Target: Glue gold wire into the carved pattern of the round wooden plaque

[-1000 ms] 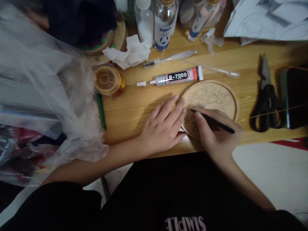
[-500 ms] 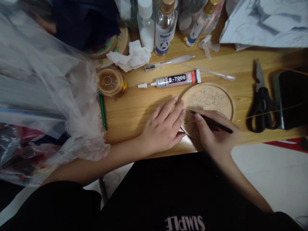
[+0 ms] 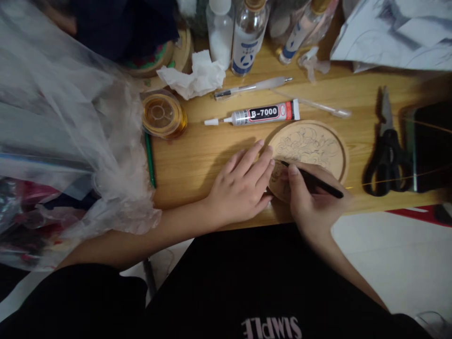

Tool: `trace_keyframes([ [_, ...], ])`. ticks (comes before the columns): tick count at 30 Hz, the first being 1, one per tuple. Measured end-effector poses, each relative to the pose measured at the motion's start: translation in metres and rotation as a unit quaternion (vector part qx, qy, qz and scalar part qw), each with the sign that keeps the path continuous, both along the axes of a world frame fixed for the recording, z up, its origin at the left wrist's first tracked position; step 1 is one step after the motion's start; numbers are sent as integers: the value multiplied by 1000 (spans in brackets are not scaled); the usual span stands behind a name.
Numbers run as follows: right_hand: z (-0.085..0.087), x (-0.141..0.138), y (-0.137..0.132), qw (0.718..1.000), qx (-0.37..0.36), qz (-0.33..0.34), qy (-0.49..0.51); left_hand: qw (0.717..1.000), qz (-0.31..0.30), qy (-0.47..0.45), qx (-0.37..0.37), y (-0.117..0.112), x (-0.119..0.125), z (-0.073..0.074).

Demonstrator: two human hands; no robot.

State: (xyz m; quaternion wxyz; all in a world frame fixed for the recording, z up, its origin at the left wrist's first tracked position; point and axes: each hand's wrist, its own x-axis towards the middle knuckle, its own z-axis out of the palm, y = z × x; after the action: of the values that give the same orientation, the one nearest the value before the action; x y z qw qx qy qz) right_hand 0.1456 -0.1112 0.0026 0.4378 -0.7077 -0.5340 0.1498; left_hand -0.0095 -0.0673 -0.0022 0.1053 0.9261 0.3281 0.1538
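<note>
A round wooden disc with a drawn floral outline lies near the front edge of the wooden table. My right hand is closed on a thin black tool whose tip touches the disc's left part. My left hand lies flat on the table with fingers stretched out, its fingertips against the disc's left rim. A thin gold wire runs off to the right from the disc.
A B-7000 glue tube lies just behind the disc, with a clear pen beyond it. A spool of gold wire, crumpled tissue, bottles, black scissors, a dark phone and a large plastic bag surround the spot.
Both hands keep their places on the disc; only the camera view has shifted slightly.
</note>
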Motion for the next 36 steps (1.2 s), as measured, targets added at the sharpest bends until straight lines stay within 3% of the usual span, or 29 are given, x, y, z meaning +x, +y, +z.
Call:
trace_keyframes([
  [8,1,-6,-2,1000,11,-12,-10,1000,0,-3,0,0,0,0],
  [15,0,6,-5,997,-13,-32,72,1000,3,-7,10,1,0,-1],
  [26,1,8,-3,999,3,30,29,1000,3,-1,12,0,0,0],
  [36,-2,4,-3,999,-2,-4,35,1000,-2,6,9,0,0,1],
])
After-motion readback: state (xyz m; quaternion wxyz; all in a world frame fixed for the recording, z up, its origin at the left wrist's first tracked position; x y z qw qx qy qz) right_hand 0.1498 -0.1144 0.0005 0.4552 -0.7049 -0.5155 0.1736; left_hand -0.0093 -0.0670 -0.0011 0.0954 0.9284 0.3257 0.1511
